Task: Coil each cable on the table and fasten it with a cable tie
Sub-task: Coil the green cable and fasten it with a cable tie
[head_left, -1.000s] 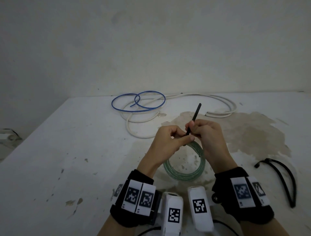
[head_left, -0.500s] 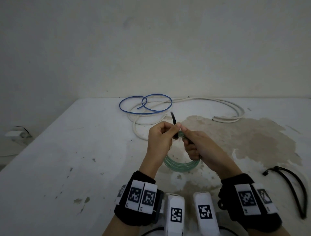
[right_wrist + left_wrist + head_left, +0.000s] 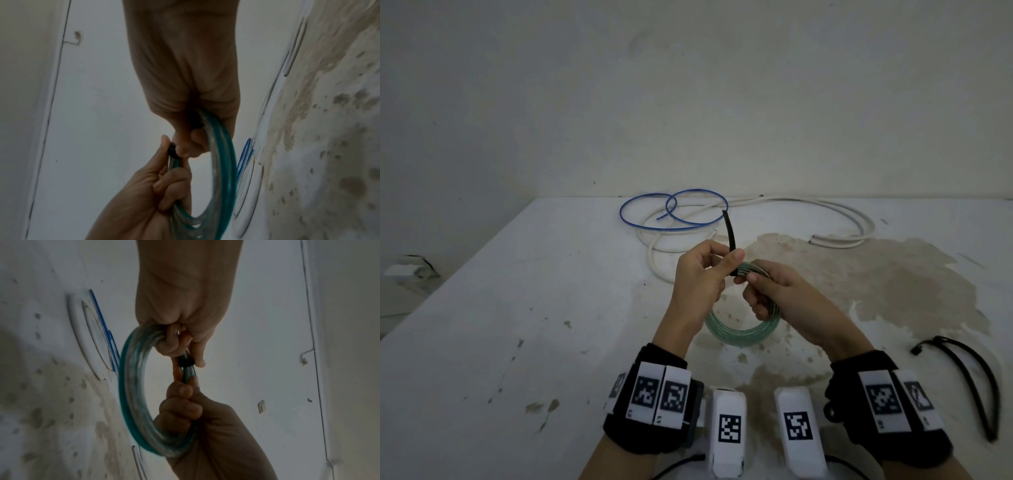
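I hold a green translucent cable coil (image 3: 743,335) upright just above the table. My left hand (image 3: 732,263) pinches the tail of a black cable tie (image 3: 729,229) wrapped round the coil's top, and the tail sticks up past the thumb. My right hand (image 3: 751,286) grips the coil's strands right beside the tie. In the left wrist view the tie's band (image 3: 186,363) circles the coil (image 3: 133,386) between the two hands. The right wrist view shows the tie (image 3: 173,151) under my left thumb and the coil (image 3: 224,162) hanging below.
A loose blue cable (image 3: 674,213) and a long white cable (image 3: 835,219) lie at the table's far side. A tied black cable (image 3: 974,380) lies at the right. The white table (image 3: 517,308) is stained brown to the right of my hands.
The tie's tail has passed from my right hand to my left, which has pulled it further up. My right hand has shifted down onto the coil.
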